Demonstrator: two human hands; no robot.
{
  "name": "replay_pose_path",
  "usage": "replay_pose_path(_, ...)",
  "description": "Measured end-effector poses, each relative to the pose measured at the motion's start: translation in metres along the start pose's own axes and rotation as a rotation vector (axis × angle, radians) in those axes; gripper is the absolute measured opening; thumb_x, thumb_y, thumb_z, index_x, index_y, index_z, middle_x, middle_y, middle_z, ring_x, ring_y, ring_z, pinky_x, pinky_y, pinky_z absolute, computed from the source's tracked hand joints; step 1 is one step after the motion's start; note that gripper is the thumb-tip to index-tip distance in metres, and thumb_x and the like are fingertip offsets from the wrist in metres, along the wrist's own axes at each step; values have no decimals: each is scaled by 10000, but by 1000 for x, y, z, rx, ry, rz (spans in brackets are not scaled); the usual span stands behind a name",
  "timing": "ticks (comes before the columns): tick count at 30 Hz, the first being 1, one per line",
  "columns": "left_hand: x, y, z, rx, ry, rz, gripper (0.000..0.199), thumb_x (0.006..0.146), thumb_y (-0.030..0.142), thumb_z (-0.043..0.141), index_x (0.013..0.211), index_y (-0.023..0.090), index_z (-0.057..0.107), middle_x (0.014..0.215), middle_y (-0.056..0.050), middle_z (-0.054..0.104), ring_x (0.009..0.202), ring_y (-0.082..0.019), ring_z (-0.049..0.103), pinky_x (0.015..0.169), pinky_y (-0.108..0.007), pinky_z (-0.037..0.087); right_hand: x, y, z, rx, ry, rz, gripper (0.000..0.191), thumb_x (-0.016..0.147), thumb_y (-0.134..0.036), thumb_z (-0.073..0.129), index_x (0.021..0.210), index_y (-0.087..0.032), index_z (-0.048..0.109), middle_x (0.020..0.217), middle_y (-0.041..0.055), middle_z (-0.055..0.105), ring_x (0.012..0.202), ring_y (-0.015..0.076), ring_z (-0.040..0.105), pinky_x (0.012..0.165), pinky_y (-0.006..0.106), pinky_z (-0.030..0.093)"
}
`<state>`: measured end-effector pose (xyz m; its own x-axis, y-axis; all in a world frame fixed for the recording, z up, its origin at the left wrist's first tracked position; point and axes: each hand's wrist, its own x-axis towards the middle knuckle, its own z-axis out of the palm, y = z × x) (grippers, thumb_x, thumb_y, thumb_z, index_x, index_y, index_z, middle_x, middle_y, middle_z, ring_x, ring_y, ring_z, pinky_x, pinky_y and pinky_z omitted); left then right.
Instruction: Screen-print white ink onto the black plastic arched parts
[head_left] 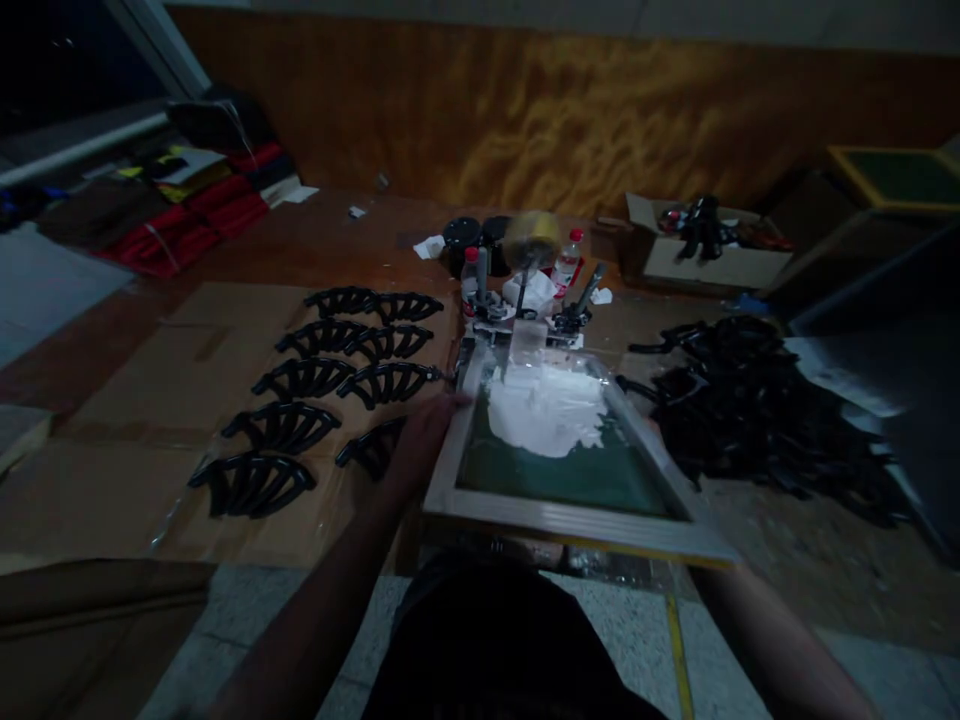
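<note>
I read the wooden screen frame (570, 525) as the main item: it sits at the table's near edge, its far end held in two hinge clamps (529, 320), and its near rail appears raised, though I cannot confirm the height from this view. Thick white paste (544, 410) lies in a broad patch across the far and middle part of the green mesh (562, 480), leaving the nearest strip of mesh uncovered. The left hand (427, 435) rests on the frame's left rail, fingers extended across it; whether it is actually gripping I cannot tell. The right forearm (780, 650) reaches toward the near right corner, but the right hand is out of sight behind the frame, so I cannot report its state. About nine black curved pieces (281, 425) are set out in two rows on brown cardboard (135, 500) left of the frame; a far larger heap of the same pieces (757, 420) lies on the right — so most of the stock is not yet in rows. I see no white on the laid-out pieces at this light. Clearance is tight: the left hand is just above the nearest piece, and the heap sits just beside the right rail — the cardboard continues further left beyond the rows.
</note>
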<state>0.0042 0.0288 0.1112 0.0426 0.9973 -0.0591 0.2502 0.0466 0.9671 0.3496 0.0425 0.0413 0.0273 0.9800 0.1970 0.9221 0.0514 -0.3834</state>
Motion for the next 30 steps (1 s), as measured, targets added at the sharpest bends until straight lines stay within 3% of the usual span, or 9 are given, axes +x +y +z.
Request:
replay_pose_path(2, -15, -28, 3, 64, -46, -125, 443, 931, 436, 423, 1177, 158, 664, 1178, -96, 700, 1094, -241, 639, 975, -384, 513, 21, 0, -12, 4, 81, 25, 370, 917, -268, 421, 1066, -112, 721, 1001, 141, 712, 903, 242, 670, 785, 386, 562)
replay_pose_path(5, -23, -68, 14, 129, -115, -272, 571, 899, 380, 492, 1419, 146, 485, 1210, -112, 696, 1060, -242, 667, 929, -386, 540, 51, -42, -11, 12, 144, -121, 529, 861, -304, 579, 1356, -119, 562, 1375, 202, 541, 1218, 321, 538, 985, 483, 473)
replay_pose_path(7, -20, -89, 22, 162, -110, -253, 589, 894, 349, 504, 1445, 147, 455, 1268, -119, 676, 1130, -245, 649, 980, -386, 519, 62, -82, -1, -39, 8, -258, 602, 834, -296, 644, 1397, -130, 508, 1424, 203, 496, 1276, 340, 472, 1027, 488, 428)
replay_pose_path(11, -12, -114, 29, 215, -94, -168, 520, 898, 362, 519, 1377, 160, 527, 1366, -119, 625, 1240, -255, 596, 1072, -405, 460, 45, -129, 15, -201, -439, -303, 264, 870, -196, 569, 1118, -161, 653, 1106, 132, 685, 1047, 265, 603, 884, 335, 472)
replay_pose_path(15, -11, -119, 28, 194, -107, -195, 523, 897, 384, 533, 1364, 148, 533, 1362, -135, 627, 1225, -260, 609, 1059, -412, 472, 6, -115, 10, -177, -603, -559, 257, 861, -116, 507, 1057, -153, 669, 1078, 117, 695, 996, 222, 625, 817, 288, 456)
replay_pose_path(18, -13, -114, 28, 171, -107, -221, 507, 903, 364, 526, 1364, 154, 532, 1330, -124, 651, 1184, -250, 634, 1039, -400, 488, -1, -101, 1, -80, -695, -765, 278, 798, -91, 555, 1027, -180, 686, 1035, 83, 707, 967, 208, 629, 797, 282, 445)
replay_pose_path(24, -15, -105, 30, 84, -72, -252, 492, 896, 363, 559, 1331, 134, 559, 1268, -146, 680, 1119, -263, 663, 984, -385, 519, -10, -100, 16, -72, -447, -649, 263, 870, -119, 514, 1058, -173, 689, 1036, 117, 709, 971, 234, 624, 817, 329, 468)
replay_pose_path(27, -15, -104, 31, 67, -53, -272, 497, 886, 352, 568, 1334, 138, 559, 1276, -139, 674, 1119, -257, 659, 985, -384, 515, -27, -94, 22, -21, -463, -724, 314, 859, -113, 524, 1125, -171, 681, 1098, 125, 705, 993, 231, 629, 846, 337, 485)
replay_pose_path(30, -16, -100, 29, 46, -67, -275, 530, 880, 380, 569, 1355, 146, 544, 1265, -139, 676, 1092, -254, 665, 948, -386, 529, -18, -98, 15, -3, -498, -651, 328, 857, -148, 560, 1158, -194, 683, 1057, 83, 718, 986, 219, 646, 817, 296, 484)
